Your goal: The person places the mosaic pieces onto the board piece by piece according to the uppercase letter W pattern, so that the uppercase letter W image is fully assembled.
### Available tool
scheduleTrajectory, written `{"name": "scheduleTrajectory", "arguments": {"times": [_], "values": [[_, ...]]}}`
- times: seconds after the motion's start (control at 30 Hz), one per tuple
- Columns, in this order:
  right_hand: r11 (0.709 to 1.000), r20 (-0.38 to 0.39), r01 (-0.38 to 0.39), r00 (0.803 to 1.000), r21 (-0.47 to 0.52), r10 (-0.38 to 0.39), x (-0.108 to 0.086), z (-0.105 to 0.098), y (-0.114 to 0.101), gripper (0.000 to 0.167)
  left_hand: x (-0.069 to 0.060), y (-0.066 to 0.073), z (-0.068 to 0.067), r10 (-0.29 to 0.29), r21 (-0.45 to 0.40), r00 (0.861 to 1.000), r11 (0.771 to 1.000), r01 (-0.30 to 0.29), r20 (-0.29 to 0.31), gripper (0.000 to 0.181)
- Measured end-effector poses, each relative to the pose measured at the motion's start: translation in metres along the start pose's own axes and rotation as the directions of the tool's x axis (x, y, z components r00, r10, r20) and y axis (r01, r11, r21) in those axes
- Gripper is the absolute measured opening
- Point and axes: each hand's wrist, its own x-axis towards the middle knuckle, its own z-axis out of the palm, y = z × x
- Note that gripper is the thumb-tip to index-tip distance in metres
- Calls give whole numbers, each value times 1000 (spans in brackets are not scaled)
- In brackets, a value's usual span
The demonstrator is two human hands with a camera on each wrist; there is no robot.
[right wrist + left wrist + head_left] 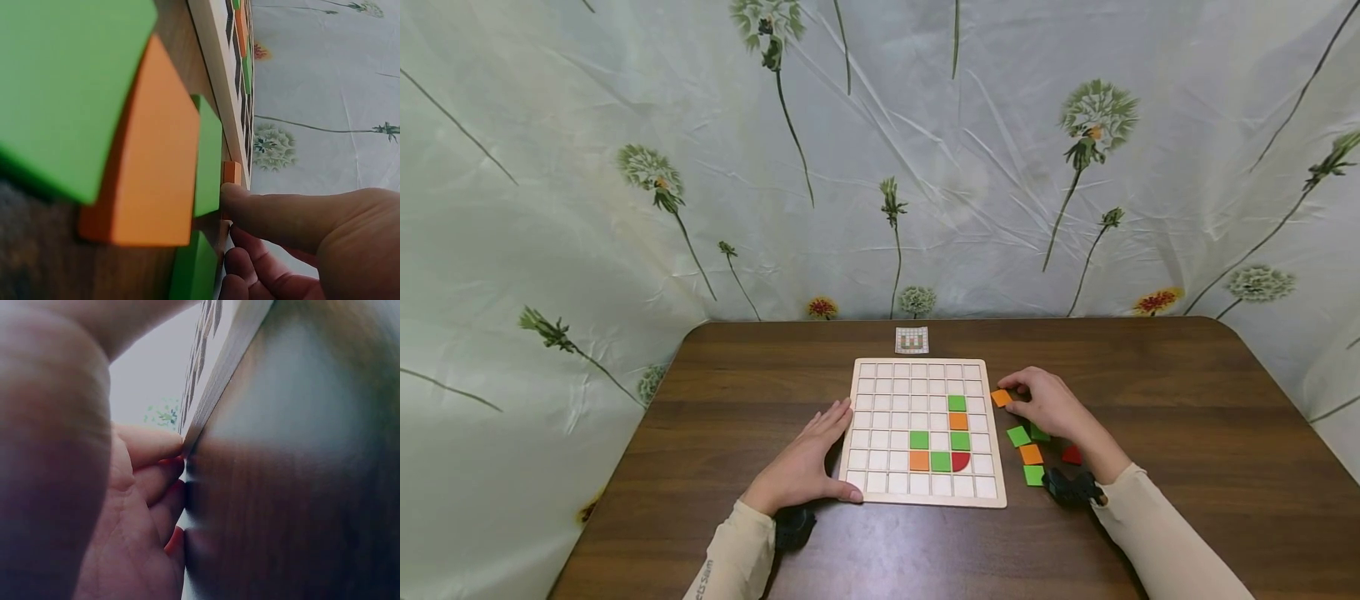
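Note:
A wooden grid board (931, 495) lies on the table, holding several green and orange squares and a red rounded piece (960, 462). My left hand (808, 462) rests at the board's left edge, fingers extended and thumb at the near left corner; in the left wrist view its fingertips touch the edge (212, 394). Right of the board, my right hand (1052, 404) pinches an orange square (1002, 397) between thumb and fingers. The right wrist view shows the thumb (275, 212) against that orange piece (232, 172), beside the board's rim (219, 69).
Loose green pieces (1018, 436), an orange one (1031, 454) and a red one (1072, 455) lie on the table near my right wrist. A small printed card (912, 340) lies beyond the board. Behind the table hangs a floral cloth (955, 167).

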Motion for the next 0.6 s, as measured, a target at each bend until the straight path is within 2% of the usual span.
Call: {"name": "scheduleTrajectory", "arguments": {"times": [0.6], "values": [[1000,0,19,1000,-9,-19,1,-1,4,24,0,0,1,-17,13,1000,1000,17,-6,129]]}}
